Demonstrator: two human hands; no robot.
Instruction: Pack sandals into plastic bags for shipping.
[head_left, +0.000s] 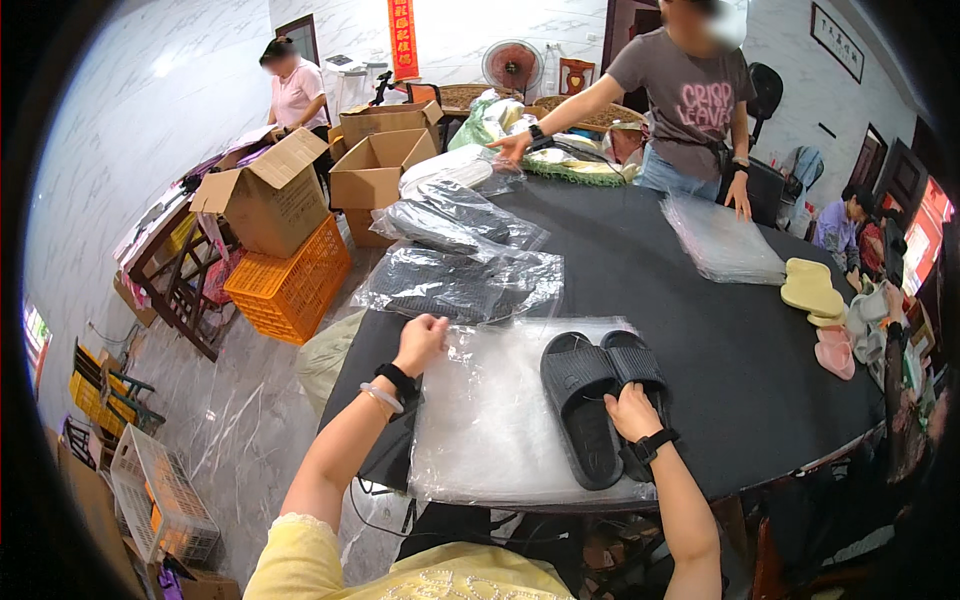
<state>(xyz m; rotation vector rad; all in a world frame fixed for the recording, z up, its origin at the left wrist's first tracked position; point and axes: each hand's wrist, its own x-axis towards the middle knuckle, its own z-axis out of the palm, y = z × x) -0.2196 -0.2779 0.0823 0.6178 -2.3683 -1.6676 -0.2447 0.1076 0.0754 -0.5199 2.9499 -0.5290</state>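
Observation:
A pair of black slide sandals lies on a stack of clear plastic bags at the table's near side. My right hand is closed on the right-hand sandal by its strap, thumb toward the other one. At the stack's far left corner, my left hand is pinched on the edge of a clear bag. Just beyond it lie bagged dark sandals, with more wrapped pairs behind them.
The black table also bears another stack of clear bags, under a co-worker's hand, and yellow slippers with pink ones at the right. Left of it stand an orange crate and cardboard boxes.

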